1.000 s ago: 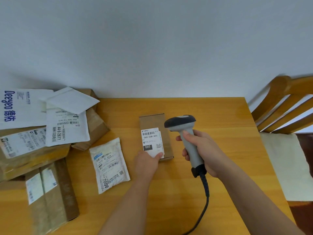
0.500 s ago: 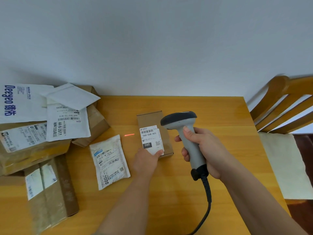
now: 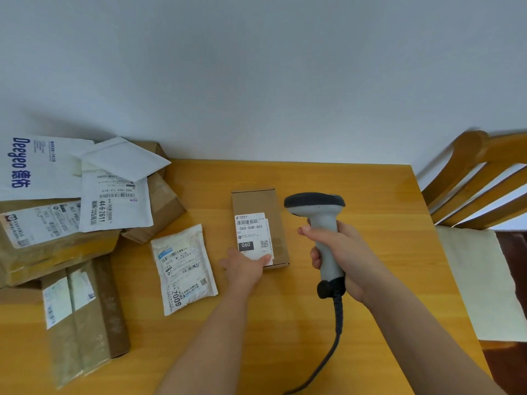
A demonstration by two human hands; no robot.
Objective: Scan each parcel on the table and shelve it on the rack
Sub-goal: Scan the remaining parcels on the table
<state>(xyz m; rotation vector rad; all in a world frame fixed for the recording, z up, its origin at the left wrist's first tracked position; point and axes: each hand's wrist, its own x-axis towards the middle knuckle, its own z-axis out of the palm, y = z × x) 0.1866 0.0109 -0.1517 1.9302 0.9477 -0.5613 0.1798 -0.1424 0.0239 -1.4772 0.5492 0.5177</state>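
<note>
A small flat cardboard parcel (image 3: 258,203) with a white label marked 060 lies in the middle of the wooden table (image 3: 356,189). My left hand (image 3: 245,267) rests on its near end, fingers flat on the label's lower edge. Just to the right of the parcel, my right hand (image 3: 342,255) grips the handle of a grey corded barcode scanner (image 3: 316,208), whose dark head is level with the box's top half. No rack is in view.
A white padded pouch (image 3: 184,266) lies left of the small box. At the far left, several brown boxes (image 3: 85,315) and white mailers (image 3: 114,201) are piled. A wooden chair (image 3: 479,178) with a cream cushion stands right of the table. The scanner cable runs off the near edge.
The red scan line seen on the table left of the box half a second ago is gone. The hands and scanner have barely shifted.
</note>
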